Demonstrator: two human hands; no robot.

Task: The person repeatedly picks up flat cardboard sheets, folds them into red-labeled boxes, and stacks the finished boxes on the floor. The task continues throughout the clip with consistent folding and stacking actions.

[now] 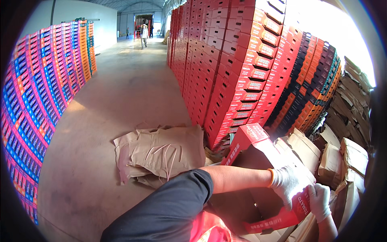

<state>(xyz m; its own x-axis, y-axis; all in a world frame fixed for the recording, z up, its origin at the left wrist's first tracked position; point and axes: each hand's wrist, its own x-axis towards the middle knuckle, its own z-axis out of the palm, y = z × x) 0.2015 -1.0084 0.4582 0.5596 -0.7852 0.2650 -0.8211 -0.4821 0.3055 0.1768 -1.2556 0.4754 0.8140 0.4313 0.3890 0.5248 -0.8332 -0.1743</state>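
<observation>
Red cardboard box [264, 197], open-topped with a brown inside, sits directly under the two hands on my feed. I see the white-gloved left hand [291, 183] curled over its right-hand corner, fingers bent down against the wall. My right hand [319, 200], gloved too, grips the same corner just beside it. Brown bundles [332, 163] lie to the right, and I make out a brown paper-like pile [161, 151] on the floor [117, 101] to the left. Beyond rise red stacked boxes [213, 60], then pink-and-blue stacks [40, 88] across the aisle, and far off a person [144, 37] standing.
</observation>
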